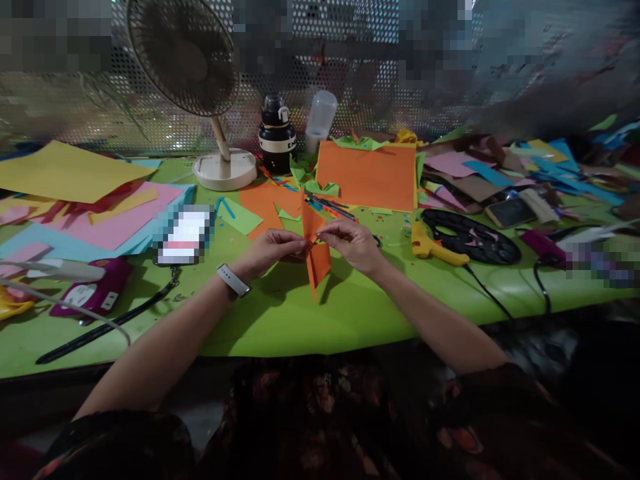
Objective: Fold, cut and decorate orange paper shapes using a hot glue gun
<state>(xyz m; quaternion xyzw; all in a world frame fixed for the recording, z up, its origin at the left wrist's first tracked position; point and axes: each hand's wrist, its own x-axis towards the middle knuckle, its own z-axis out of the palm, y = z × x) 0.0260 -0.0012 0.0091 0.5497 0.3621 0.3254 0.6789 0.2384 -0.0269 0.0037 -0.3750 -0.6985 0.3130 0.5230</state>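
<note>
Over a messy green table (280,327) by a wall full of holes (345,17), the left hand (270,252) and right hand (356,244) pinch folded orange paper (319,263) between them, its long way running up and down the view, pointy end nearest the person.

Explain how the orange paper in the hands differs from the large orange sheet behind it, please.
The held paper is smaller than the large sheet. The held paper narrows at its middle, while the large sheet is rectangular and looks flat. The left hand and right hand meet at the held paper, not the large sheet. Both are orange.
</note>
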